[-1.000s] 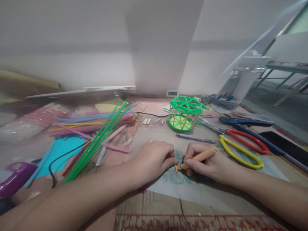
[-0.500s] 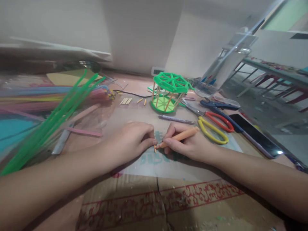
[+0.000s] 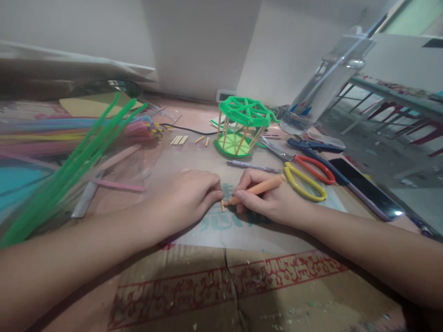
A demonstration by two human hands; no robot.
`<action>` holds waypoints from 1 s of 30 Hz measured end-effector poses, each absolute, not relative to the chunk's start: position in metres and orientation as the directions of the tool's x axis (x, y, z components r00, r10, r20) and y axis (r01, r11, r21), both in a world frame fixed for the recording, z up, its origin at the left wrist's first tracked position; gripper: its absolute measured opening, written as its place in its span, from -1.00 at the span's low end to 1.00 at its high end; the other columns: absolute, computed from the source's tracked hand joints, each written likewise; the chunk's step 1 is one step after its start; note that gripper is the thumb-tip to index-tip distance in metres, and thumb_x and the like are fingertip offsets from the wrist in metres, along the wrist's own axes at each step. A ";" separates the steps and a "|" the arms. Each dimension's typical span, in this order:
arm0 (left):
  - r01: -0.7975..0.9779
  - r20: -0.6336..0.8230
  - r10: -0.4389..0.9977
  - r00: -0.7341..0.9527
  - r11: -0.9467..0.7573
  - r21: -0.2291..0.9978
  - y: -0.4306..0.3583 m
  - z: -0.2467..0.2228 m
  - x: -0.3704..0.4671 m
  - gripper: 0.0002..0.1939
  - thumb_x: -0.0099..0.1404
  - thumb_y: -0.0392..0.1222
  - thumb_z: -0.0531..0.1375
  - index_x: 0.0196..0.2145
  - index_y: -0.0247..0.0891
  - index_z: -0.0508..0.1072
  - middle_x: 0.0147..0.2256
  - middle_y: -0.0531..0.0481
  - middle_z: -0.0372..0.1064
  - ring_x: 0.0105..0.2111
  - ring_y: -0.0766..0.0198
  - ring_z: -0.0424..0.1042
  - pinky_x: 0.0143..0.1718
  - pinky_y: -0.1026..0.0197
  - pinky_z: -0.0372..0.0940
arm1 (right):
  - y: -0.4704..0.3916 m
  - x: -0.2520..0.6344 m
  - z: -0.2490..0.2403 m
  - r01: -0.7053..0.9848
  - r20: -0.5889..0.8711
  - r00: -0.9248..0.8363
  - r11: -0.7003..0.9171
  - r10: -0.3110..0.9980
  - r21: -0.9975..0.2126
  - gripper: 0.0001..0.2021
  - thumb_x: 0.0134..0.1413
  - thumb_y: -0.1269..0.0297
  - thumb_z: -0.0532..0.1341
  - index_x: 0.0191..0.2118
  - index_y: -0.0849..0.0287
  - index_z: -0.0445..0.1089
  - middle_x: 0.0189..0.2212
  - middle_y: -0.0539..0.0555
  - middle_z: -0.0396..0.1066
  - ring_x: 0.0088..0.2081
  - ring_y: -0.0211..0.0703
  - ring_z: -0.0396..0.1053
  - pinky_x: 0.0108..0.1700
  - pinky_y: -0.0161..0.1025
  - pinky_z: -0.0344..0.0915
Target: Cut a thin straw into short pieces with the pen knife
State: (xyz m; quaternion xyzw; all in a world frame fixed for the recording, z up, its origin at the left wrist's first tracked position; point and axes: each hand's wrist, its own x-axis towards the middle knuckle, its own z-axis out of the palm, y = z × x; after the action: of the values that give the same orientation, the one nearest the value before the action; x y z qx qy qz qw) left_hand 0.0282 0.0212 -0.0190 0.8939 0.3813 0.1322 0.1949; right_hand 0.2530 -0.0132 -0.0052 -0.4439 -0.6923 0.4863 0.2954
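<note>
My right hand [image 3: 258,196] grips an orange marker [image 3: 265,186], its tip touching a short orange-coloured stick [image 3: 222,206]. The fingertips of my left hand [image 3: 194,191] pinch the upper end of that stick and hold it down on a white sheet [image 3: 194,237] with teal markings. Past my hands stands a small round frame [image 3: 245,113] with a green spoked top, thin wooden posts and a green base. Several pale short sticks [image 3: 179,139] lie left of it, along with two orange ones [image 3: 206,141].
Scissors [image 3: 306,170] with red and yellow handles, a pen [image 3: 254,167], blue-handled pliers [image 3: 313,150] and a phone [image 3: 367,189] lie to the right. A clear bottle [image 3: 320,92] stands behind them. Green pipe cleaners [image 3: 69,170] and a pink strip [image 3: 119,185] are on the left.
The whole view has shifted slightly, so things sit a little higher in the picture. Both hands keep their hold, and the marker tip stays on the stick.
</note>
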 end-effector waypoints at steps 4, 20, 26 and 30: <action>0.623 0.042 0.696 0.717 -0.667 0.409 0.017 -0.013 0.022 -0.81 0.41 0.00 0.27 -0.24 -0.16 0.54 -0.31 -0.01 0.55 -0.30 0.09 0.47 -0.29 0.11 0.17 | -0.013 0.253 -0.006 0.309 -0.015 -0.437 0.134 0.899 -0.941 -0.71 0.19 0.14 0.44 -0.36 0.15 0.36 -0.53 0.01 0.56 -0.52 -0.24 0.48 -0.47 -0.36 0.35; 0.657 0.120 0.711 0.693 -0.692 0.298 0.005 -0.019 0.032 -0.79 0.44 -0.02 0.27 -0.20 -0.22 0.54 -0.23 -0.09 0.51 -0.18 -0.04 0.46 -0.12 -0.06 0.26 | -0.008 0.254 -0.012 0.437 0.125 -0.325 0.266 0.937 -0.860 -0.78 0.32 0.18 0.27 -0.36 0.11 0.34 -0.54 0.00 0.53 -0.49 -0.19 0.49 -0.41 -0.28 0.33; 0.680 0.087 0.720 0.689 -0.683 0.267 0.002 -0.014 0.030 -0.77 0.42 0.00 0.26 -0.21 -0.23 0.55 -0.23 -0.10 0.51 -0.17 -0.06 0.47 -0.10 -0.08 0.28 | -0.009 0.254 -0.012 0.447 0.117 -0.331 0.264 0.936 -0.854 -0.78 0.31 0.17 0.28 -0.34 0.12 0.35 -0.52 0.01 0.55 -0.49 -0.20 0.47 -0.42 -0.28 0.32; 0.686 0.088 0.725 0.683 -0.678 0.265 0.004 -0.015 0.032 -0.78 0.40 -0.02 0.29 -0.21 -0.23 0.56 -0.24 -0.10 0.52 -0.18 -0.05 0.48 -0.10 -0.07 0.29 | -0.009 0.254 -0.011 0.434 0.118 -0.341 0.268 0.933 -0.860 -0.79 0.30 0.21 0.29 -0.36 0.12 0.34 -0.53 0.00 0.54 -0.50 -0.22 0.46 -0.44 -0.31 0.30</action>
State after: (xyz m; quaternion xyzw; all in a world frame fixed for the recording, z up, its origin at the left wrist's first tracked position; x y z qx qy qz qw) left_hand 0.0322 0.0040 -0.0147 0.9111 0.3872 0.0931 0.1060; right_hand 0.2544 -0.0090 -0.0115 -0.4710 -0.7252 0.3799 0.3284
